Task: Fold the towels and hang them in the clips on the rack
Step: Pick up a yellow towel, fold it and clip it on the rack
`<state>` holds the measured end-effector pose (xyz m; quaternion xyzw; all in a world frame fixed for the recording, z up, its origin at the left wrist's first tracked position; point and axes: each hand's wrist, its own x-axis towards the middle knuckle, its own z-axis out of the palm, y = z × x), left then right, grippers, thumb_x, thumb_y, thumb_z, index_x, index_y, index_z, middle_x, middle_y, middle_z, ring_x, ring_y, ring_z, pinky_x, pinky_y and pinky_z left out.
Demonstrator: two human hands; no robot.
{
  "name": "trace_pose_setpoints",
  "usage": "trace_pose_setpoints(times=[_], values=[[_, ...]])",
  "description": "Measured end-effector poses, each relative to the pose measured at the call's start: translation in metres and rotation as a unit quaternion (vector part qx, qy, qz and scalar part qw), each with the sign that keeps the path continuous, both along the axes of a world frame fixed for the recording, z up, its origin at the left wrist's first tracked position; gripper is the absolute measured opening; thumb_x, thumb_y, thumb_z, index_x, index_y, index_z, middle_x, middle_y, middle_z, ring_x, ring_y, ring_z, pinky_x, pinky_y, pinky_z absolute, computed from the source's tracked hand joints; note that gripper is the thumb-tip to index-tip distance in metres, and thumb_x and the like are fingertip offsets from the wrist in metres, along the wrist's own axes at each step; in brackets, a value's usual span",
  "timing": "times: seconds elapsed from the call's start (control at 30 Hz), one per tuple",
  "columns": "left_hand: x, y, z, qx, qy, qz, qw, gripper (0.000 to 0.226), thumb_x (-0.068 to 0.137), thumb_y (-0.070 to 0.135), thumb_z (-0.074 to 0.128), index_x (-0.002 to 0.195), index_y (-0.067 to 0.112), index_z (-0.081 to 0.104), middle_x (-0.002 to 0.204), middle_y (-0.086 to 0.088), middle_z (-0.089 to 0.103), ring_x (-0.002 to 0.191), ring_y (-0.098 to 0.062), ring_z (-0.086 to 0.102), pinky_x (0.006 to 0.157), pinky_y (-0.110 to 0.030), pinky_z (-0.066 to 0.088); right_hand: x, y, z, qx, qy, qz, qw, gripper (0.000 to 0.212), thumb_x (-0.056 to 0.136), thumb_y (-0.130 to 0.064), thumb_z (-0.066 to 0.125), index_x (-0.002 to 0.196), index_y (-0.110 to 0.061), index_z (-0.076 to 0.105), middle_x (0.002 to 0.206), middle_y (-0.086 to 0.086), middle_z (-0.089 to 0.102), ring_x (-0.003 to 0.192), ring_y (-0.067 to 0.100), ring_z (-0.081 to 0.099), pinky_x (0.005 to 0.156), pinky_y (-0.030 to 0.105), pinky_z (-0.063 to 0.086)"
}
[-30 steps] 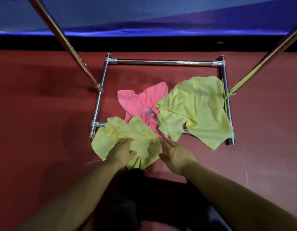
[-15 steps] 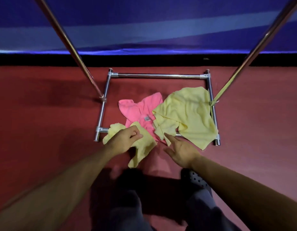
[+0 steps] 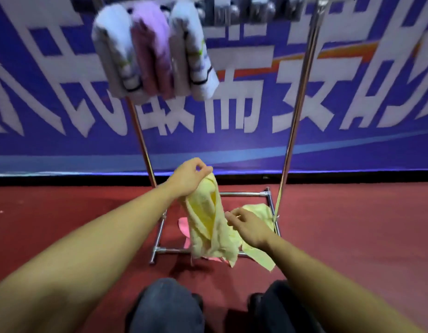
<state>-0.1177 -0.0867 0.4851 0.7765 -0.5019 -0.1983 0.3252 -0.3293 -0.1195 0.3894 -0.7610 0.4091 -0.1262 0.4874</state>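
Towel: limp pale-yellow terry cloth (image 3: 205, 219), judged light and floppy.
Left hand (image 3: 187, 179): fingers pinched on its top edge.
Right hand (image 3: 247, 227): fingers closing beside its hanging edge; contact cannot be told.

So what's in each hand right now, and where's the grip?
The left hand pinches a yellow towel at its top edge, so it hangs down crumpled. The right hand touches its side lower down; whether it grips cannot be told.

Left hand (image 3: 188, 175) pinched yellow towel (image 3: 208, 222) aloft, cloth hanging limp. Right hand (image 3: 247, 227) touched its edge. Rack (image 3: 296, 111) behind.
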Motion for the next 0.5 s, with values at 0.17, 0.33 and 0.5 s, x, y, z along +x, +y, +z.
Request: trace_pose_setpoints(times=[0.17,0.33,0.5], values=[[-0.041,0.020,0.088,-0.036,-0.019,0.000,0.999,0.030,0.101,0.040,0.057,0.100,0.011,0.065,0.107,0.001,0.061,0.094,-0.015,0.057,0.076,-0.028,0.038,-0.014,0.049,0.035,0.094,-0.107,0.002,0.990,0.052,0.103,-0.050,0.052,0.095,-0.005,0.076,0.093,0.011,0.074,0.085,0.013,0.063,0.075,0.020,0.049],[-0.067,0.038,0.134,-0.022,-0.070,-0.030,0.997,0.026,0.100,0.039,0.058,0.091,0.015,0.058,0.094,-0.006,0.048,0.083,-0.018,0.046,0.059,-0.025,0.033,-0.023,0.056,0.065,0.011,-0.189,-0.119,0.975,0.043,0.103,-0.050,0.052,0.099,-0.011,0.070,0.084,0.009,0.070,0.085,0.018,0.063,0.069,0.026,0.045],[-0.070,0.055,0.151,-0.002,-0.085,-0.030,0.996,0.032,0.100,0.042,0.058,0.091,0.011,0.063,0.093,-0.003,0.055,0.081,-0.018,0.052,0.064,-0.027,0.039,-0.043,0.043,0.100,-0.052,-0.251,-0.260,0.931,0.042,0.106,-0.052,0.042,0.127,-0.024,0.065,0.124,-0.004,0.070,0.117,0.018,0.063,0.091,0.026,0.043]])
